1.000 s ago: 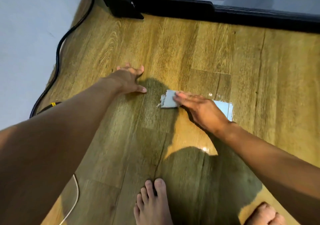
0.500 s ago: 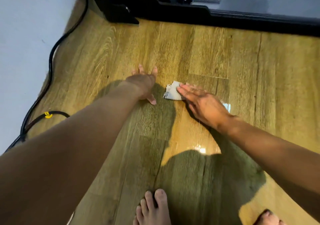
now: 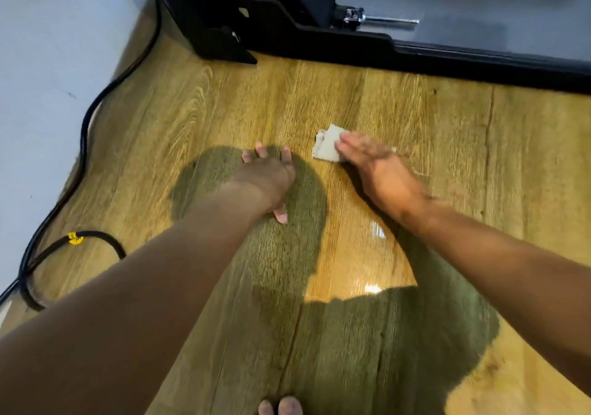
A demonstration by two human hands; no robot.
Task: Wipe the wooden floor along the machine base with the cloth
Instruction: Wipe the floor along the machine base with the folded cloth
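Cloth [image 3: 327, 147] pushed on — nearer machine base [image 3: 319, 42].

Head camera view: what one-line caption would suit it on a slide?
A person's right hand presses a small cloth onto the wooden floor near the black machine base, left hand flat beside it.
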